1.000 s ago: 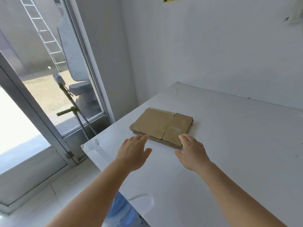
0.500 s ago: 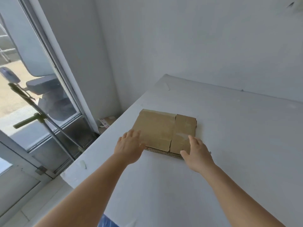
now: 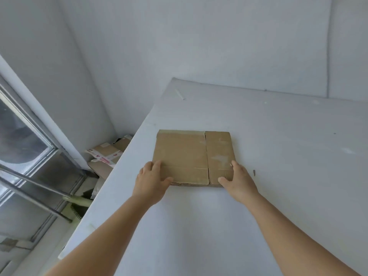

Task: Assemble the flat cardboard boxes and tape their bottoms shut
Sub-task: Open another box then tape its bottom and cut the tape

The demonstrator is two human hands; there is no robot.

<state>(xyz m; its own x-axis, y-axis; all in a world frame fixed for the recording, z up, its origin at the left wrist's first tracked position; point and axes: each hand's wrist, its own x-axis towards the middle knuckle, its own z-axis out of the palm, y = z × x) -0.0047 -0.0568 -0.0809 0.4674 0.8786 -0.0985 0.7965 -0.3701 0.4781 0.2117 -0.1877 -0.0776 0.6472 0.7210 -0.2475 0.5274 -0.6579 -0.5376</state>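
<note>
Both hands are laid on the near corners of the stack of flat boxes point(image 3: 193, 156) in the middle of the frame. The left hand point(image 3: 151, 181) and right hand point(image 3: 238, 180) are spread, thumbs hooked at the near edge; a real grip cannot be told. The stack is set on the white tabletop point(image 3: 278, 146). If only the top box is lifted, the rest could be dragged askew. No writing can be read on the boxes; red print on tape on floor cardboard point(image 3: 105, 156) at middle left is too small.
</note>
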